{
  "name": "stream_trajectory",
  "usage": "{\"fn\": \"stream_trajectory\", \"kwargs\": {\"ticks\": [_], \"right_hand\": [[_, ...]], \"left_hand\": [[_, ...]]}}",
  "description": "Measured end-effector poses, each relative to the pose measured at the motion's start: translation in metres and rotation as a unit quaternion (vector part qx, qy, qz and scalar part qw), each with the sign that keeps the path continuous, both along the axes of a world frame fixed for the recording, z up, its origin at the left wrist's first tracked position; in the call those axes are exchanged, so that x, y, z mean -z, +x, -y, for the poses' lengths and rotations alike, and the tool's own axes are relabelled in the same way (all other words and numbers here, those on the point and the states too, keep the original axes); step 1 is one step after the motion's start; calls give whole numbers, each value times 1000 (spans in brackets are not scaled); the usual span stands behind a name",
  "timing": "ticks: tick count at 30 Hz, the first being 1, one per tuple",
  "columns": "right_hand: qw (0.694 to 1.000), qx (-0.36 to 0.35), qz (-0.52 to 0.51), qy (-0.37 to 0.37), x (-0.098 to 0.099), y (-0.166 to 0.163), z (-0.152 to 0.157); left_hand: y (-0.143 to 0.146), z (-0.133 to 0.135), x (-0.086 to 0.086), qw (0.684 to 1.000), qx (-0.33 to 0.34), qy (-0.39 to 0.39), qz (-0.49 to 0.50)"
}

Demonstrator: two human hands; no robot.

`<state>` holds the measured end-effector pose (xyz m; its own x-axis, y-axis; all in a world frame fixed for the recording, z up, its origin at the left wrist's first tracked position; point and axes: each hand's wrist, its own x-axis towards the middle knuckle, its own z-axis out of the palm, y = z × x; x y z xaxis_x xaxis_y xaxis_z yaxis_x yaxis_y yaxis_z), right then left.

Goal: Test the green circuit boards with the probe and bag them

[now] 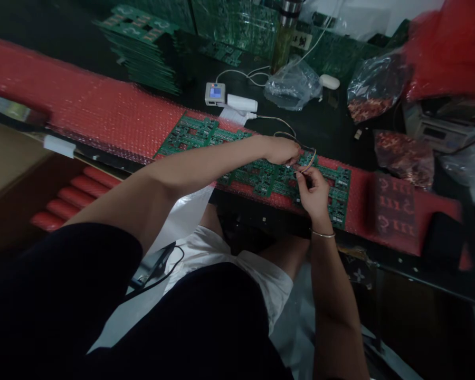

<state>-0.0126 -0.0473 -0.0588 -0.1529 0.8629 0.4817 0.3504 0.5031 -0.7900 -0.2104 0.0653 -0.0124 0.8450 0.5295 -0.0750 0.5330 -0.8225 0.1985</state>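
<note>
A row of green circuit boards (261, 178) lies on red bubble wrap (114, 119) along the bench. Over the boards my left hand (282, 151) is closed, its fingers curled down near the board surface; whatever they hold is hidden. My right hand (314, 194) has thumb and forefinger pinched together just beside it, above the same boards. A thin tan cord (312, 160) curves down to the right fingertips. Whether the cord is gripped or only passes there, I cannot tell.
Behind stand a tall stack of green boards (142, 50), a small device with a lit screen (215, 94), a bottle (285, 37) and a clear plastic bag (293, 84). At right are bags of copper-coloured parts (404, 155) and a scale (435, 132). Red rolls (75, 195) lie below the bench.
</note>
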Motion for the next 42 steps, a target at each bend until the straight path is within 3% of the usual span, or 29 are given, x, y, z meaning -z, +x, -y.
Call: {"fn": "stream_trajectory", "kwargs": {"ticks": [7,17,22,26,31,34,37,42], "right_hand": [[999,11,48,16,1,0,0],[984,-7,158,81,-3,1,0],[975,-22,196,99,0,0,-2],[979,-1,190,71,5,0,-4],[984,9,170,46,4,-1,-3],[986,5,163,44,3,-1,-2],[986,8,159,45,4,0,-3],[987,9,156,44,7,2,-5]], "left_hand": [[-8,25,-3,997,-59,47,24],[-37,53,31,985,-36,47,163],[-55,72,23,968,-60,51,237],[-96,112,1,952,-134,61,269],[-160,194,-19,927,-295,8,229],[-191,244,-11,910,-364,-26,197],[-208,279,8,897,-396,-35,193],[-211,298,33,880,-426,-30,211]]}}
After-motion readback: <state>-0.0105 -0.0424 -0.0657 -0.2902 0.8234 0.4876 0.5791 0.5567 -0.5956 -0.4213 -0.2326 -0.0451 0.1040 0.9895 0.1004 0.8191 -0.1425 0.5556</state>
